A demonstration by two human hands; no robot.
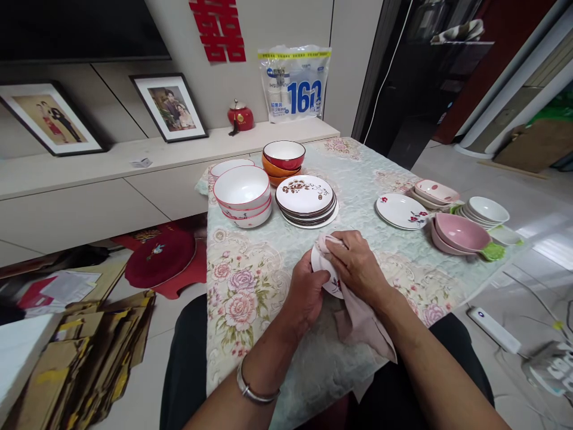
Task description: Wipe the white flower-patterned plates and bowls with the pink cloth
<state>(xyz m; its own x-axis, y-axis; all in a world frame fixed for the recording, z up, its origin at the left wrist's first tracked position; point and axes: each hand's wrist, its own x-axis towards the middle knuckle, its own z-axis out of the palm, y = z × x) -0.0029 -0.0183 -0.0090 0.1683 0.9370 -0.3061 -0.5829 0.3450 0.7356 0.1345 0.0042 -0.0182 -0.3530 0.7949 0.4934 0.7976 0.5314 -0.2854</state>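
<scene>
My left hand [308,288] grips the near-left rim of a white plate [332,288] with a red flower print, thumb over its face. The plate is tilted above the table's front part. My right hand [356,263] presses a pale pink cloth [364,322] against the plate's upper side, and the cloth's loose end hangs down towards my lap. Beyond my hands stands a stack of plates [307,196] with a brown flower pattern. Right of them lies a small stack of white plates [401,211] with red flowers.
White bowls with pink rims [242,194] and red and orange bowls [283,156] stand at the back left. Pink dishes [462,232] and small white bowls [489,209] sit near the right edge of the floral tablecloth [250,334]. Flattened cardboard [102,340] and a red stool [161,263] are at left.
</scene>
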